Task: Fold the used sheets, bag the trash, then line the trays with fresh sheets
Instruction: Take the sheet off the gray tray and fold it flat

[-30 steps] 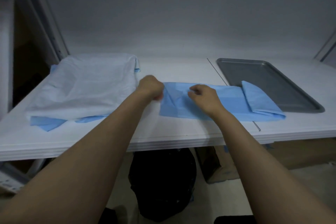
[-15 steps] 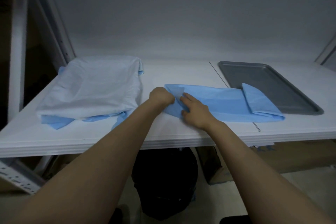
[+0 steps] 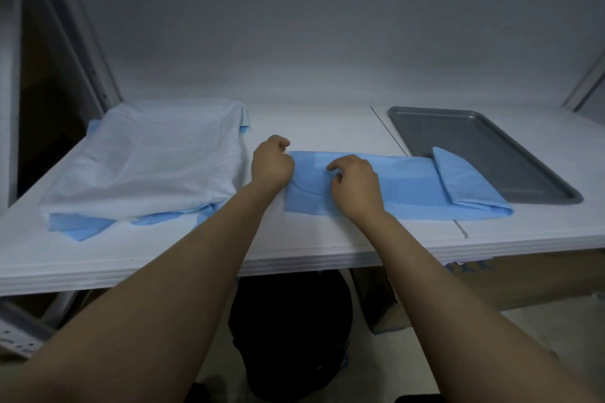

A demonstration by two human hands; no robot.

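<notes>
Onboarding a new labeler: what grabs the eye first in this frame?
Two bare hands, left hand and right hand, working the left end of a folded blue sheet at the table's centre. A pale heap of sheets lies left; a grey tray right, the sheet's end overlapping it.

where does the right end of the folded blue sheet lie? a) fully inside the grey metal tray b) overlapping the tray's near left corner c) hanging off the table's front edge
b: the folded blue sheet has its turned-over right end resting across the near left corner of the grey metal tray.
</notes>
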